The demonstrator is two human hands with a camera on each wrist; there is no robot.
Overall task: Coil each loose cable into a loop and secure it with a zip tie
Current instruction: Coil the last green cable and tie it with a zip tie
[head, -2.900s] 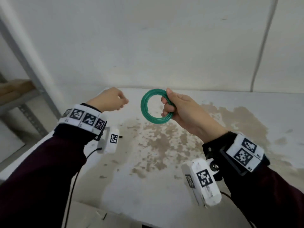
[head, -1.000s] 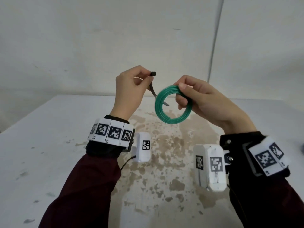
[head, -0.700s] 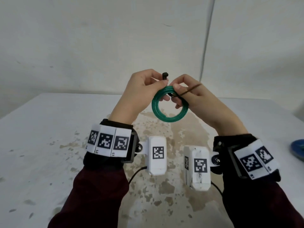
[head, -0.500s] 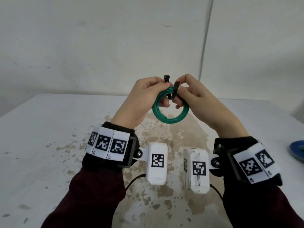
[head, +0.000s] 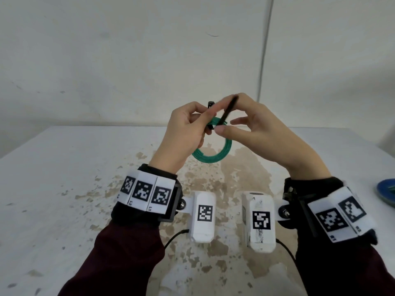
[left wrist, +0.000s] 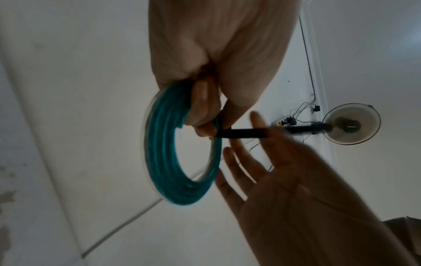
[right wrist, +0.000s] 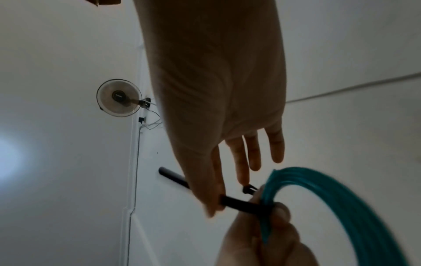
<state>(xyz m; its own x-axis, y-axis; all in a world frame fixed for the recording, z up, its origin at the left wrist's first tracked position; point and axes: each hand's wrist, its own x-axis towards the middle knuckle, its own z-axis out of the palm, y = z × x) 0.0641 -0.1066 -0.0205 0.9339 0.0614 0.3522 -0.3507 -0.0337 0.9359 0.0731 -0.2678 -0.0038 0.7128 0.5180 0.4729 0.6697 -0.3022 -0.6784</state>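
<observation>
Pinching green coil top: left hand fingers; right hand fingers clamp zip tie.

Left hand hides green coil's top.

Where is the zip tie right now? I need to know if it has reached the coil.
In the head view it is mid-frame, above the table: the zip tie passes around the top of the green cable coil, between the left hand and right hand.
</observation>
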